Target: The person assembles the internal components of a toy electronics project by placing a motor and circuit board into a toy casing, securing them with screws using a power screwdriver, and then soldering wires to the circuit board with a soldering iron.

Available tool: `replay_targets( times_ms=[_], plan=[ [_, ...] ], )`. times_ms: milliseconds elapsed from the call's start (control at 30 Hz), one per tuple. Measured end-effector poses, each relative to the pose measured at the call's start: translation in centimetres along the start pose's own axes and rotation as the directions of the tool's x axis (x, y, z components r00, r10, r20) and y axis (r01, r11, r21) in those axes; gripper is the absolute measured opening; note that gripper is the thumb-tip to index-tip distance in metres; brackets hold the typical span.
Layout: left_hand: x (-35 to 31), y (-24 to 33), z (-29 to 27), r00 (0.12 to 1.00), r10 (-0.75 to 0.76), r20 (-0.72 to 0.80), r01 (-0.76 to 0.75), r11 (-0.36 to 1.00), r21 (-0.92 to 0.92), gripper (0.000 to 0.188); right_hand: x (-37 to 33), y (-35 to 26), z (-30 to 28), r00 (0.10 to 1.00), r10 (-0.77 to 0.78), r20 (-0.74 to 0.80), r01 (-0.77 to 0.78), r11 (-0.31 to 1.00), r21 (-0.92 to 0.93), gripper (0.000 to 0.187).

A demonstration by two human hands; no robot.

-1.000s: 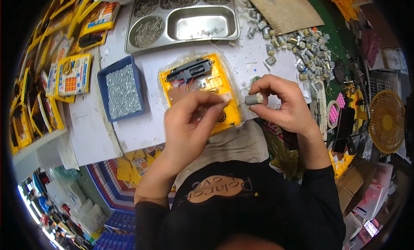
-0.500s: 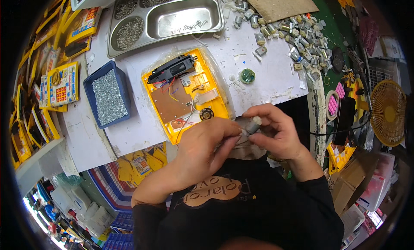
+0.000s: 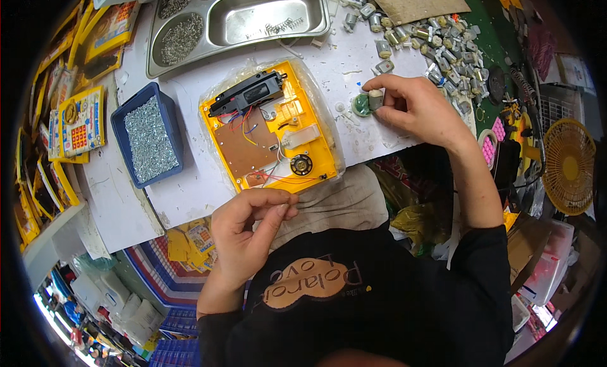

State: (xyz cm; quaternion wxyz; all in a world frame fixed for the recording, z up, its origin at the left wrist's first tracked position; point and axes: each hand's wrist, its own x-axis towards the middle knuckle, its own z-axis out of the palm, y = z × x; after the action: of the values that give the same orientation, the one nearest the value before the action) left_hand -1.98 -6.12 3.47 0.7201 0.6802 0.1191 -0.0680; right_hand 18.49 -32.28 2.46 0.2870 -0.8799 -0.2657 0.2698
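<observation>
Head view: pale-ended grey motor (image 3: pixel 375 100)

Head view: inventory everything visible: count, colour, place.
casing: one, yellow, centre
motor: one, grey, right of casing
loose motors: many, silvery, upper right
round object: one, green, beside motor
parts bin: one, blue, left
compartment tray: one, silver, top
flat sheet: one, tan, upper right
printed panels: several, yellow, left
basket: one, multicoloured, lower left
fan: one, yellow, right
table: one, white, beneath casing
left hand: one, bare, near casing
right hand: one, bare, gripping motor
</observation>
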Motion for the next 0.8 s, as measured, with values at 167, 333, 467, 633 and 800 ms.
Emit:
replay_targets(
  times_ms=[167, 333, 467, 633, 800],
  plan=[
    [0.9, 0.2, 0.2, 0.994, 0.105, 0.027, -0.107, 0.990, 0.093, 0.013, 1.1, 0.2, 0.7, 0.960, -0.281, -0.016, 0.259, 0.906, -0.336, 0.043],
    [1.6, 0.4, 0.3, 0.976, 0.201, 0.085, -0.213, 0.961, 0.174, 0.016, -2.6, -1.4, 1.4, 0.988, 0.035, -0.153, 0.081, 0.724, 0.685, 0.038],
    [2.2, -0.6, 1.3, 0.972, 0.185, 0.143, -0.189, 0.982, 0.019, 0.014, -5.0, -5.5, 6.3, 0.996, 0.048, 0.071, -0.081, 0.276, 0.958, 0.049],
    [1.6, -0.8, 2.0, 0.972, 0.215, 0.098, -0.213, 0.977, -0.031, 0.021, -5.1, -6.1, 8.3, 0.942, -0.126, 0.312, -0.324, -0.085, 0.942, 0.051],
    [1.1, -1.1, 2.0, 0.978, 0.192, 0.085, -0.172, 0.965, -0.199, 0.032, -5.0, -6.1, 8.8, 0.931, -0.175, 0.321, -0.347, -0.151, 0.926, 0.051]
  ],
)
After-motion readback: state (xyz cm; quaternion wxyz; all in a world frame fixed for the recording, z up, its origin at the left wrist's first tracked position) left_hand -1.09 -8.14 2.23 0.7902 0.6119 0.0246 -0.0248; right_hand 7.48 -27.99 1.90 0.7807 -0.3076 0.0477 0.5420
